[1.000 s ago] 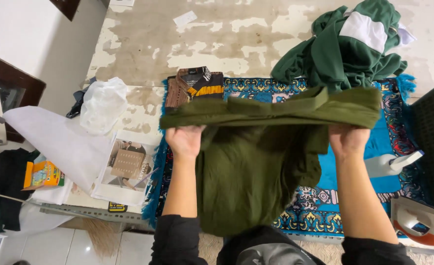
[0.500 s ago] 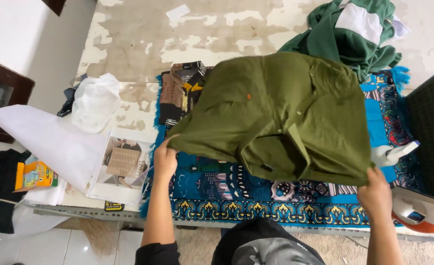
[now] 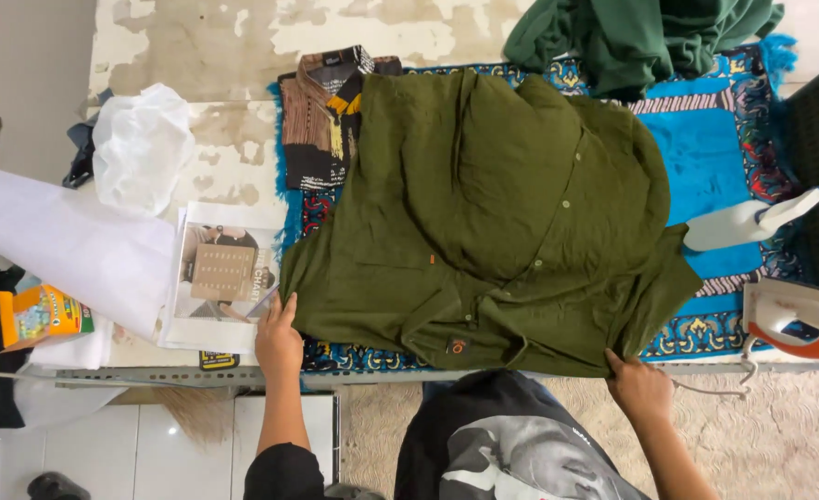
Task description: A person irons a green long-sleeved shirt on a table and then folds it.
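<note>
Across the middle of the frame an olive-green shirt (image 3: 493, 222) lies spread on the blue patterned mat (image 3: 706, 157). At lower left, the left hand (image 3: 278, 341) rests flat and open against its edge; at lower right, the right hand (image 3: 639, 387) pinches the hem. Laying-out looks underway, so smoothing the rumpled lower folds seems called for. Right fingertips hide under cloth; the iron (image 3: 799, 324) is cut off at the right edge.
</note>
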